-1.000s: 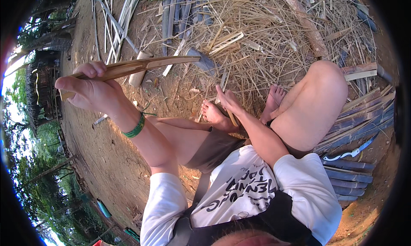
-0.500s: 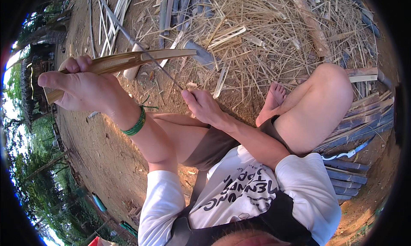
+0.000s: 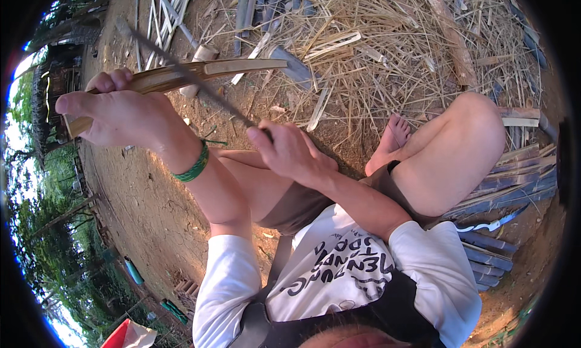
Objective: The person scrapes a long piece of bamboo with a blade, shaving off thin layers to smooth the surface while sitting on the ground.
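My left hand (image 3: 115,115), at the left, wears a green cord bracelet on its wrist. Its fingers are wrapped round the thick end of a split bamboo piece (image 3: 242,65). This piece stretches to the right and narrows to a pale, cut end. In the middle, my right hand (image 3: 287,149) grips a long-bladed knife (image 3: 172,60) by its handle, which the fingers mostly hide. The dark blade slants up to the left across the bamboo in the picture. Whether the blade touches the bamboo, I cannot tell.
A short wooden block (image 3: 206,52) sits on the dirt beyond the bamboo. Dry shavings (image 3: 387,39) cover the ground at the upper right, beside a long pole (image 3: 448,36). Split bamboo lengths (image 3: 514,184) are stacked beyond my bent right knee (image 3: 469,124). Pale strips (image 3: 172,15) lie at the upper left.
The knife blade has swung toward the left and its flat shows broader. My right hand has turned with it. The bamboo's thin end sits slightly higher in the picture.
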### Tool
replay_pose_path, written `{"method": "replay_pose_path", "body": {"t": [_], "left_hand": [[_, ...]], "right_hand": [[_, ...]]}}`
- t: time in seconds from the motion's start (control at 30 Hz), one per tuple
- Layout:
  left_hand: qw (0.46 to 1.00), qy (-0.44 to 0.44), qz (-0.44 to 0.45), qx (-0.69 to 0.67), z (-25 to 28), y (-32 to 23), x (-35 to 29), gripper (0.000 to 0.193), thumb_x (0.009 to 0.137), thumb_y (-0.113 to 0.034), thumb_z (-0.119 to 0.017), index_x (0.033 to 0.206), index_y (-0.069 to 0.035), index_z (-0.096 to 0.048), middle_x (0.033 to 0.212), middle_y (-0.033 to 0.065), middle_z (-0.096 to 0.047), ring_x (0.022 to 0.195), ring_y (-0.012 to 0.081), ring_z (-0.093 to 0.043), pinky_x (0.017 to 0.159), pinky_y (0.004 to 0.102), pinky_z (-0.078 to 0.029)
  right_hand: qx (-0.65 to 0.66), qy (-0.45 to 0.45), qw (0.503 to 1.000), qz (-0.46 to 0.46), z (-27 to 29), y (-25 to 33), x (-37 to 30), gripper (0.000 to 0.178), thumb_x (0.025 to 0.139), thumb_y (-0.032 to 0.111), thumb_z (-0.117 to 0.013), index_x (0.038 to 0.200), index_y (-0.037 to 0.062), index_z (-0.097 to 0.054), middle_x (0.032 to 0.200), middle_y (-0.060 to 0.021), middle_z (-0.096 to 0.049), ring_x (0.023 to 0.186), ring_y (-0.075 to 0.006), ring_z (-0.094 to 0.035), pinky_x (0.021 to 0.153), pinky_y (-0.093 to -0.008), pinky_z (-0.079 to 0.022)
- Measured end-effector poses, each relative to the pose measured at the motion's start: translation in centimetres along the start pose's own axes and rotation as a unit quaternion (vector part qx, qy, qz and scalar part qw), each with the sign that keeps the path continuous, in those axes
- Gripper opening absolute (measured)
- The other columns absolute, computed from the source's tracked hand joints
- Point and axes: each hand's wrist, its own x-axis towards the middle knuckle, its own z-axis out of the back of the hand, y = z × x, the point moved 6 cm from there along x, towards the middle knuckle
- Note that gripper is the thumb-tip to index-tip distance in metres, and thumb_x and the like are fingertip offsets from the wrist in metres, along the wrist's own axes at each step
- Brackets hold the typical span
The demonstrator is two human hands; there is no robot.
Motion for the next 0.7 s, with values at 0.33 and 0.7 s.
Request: {"method": "replay_pose_path", "body": {"t": [0.33,0.7], "left_hand": [[1.000,-0.017,-0.014,0.008,0.0,-0.8,-0.4,0.048,0.101,-0.049,-0.053,0.084,-0.009,-0.034,0.060,0.0022,-0.039,0.050,0.0122,-0.042,0.045,0.0262,-0.037],[1.000,-0.027,0.004,0.008,0.0,-0.5,-1.0,0.048,0.101,-0.050,-0.052,0.084,-0.009,-0.034,0.061,0.0016,-0.040,0.050,0.0114,-0.042,0.044,0.0251,-0.038]], "right_hand": [[-0.045,-0.022,0.999,-0.019,0.1,-2.0,-0.3,0.058,0.102,0.048,-0.048,0.075,-0.0014,-0.063,0.052,-0.0180,-0.055,0.055,-0.0358,-0.063,0.054,-0.0455,-0.046],[-0.038,-0.044,0.998,0.014,0.5,-4.0,0.3,0.068,0.100,0.058,-0.044,0.065,0.0016,-0.059,0.051,-0.0175,-0.055,0.047,-0.0308,-0.061,0.050,-0.0412,-0.046]]}}
